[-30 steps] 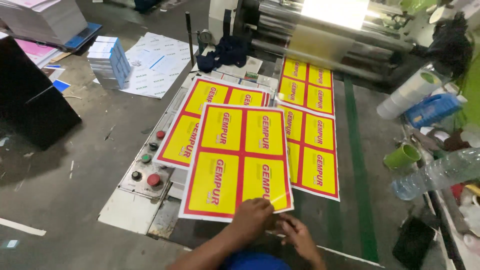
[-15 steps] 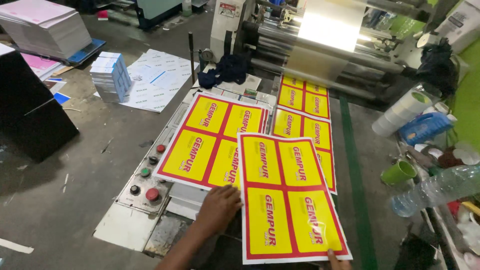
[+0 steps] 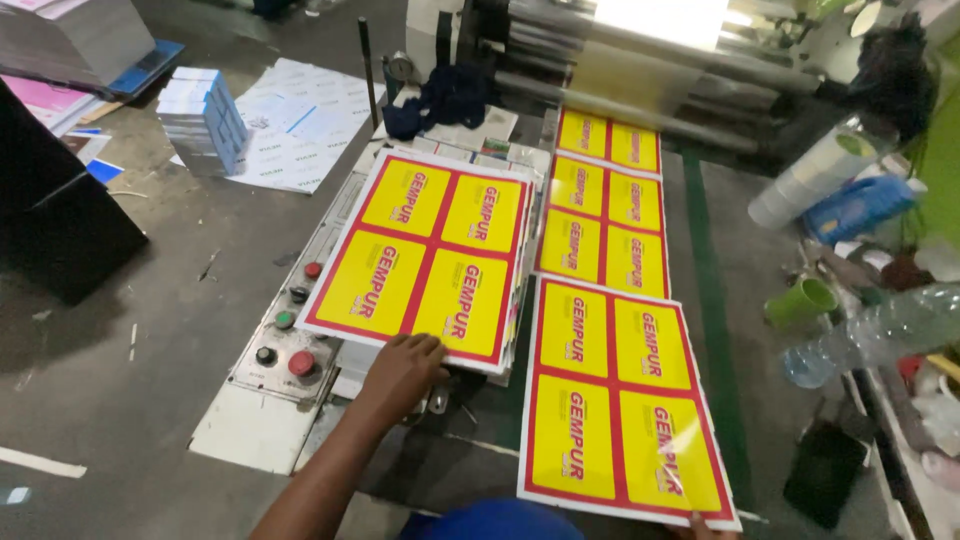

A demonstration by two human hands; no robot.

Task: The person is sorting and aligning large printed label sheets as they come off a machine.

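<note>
A stack of glossy yellow-and-red printed sheets [image 3: 432, 255] lies on the grey machine counter [image 3: 250, 420], tilted a little so its near edge overhangs beside the panel of red, green and black push-buttons [image 3: 288, 338]. The left hand [image 3: 402, 370] rests flat on that near edge, fingers loosely spread, seemingly steadying the pile. To the right, a single yellow-and-red sheet [image 3: 620, 400] lies in line with the printed web [image 3: 602, 200] leaving the far rollers [image 3: 640, 70]. The right hand [image 3: 692, 522] barely shows at this sheet's near right corner; whether it pinches the sheet I cannot tell.
</note>
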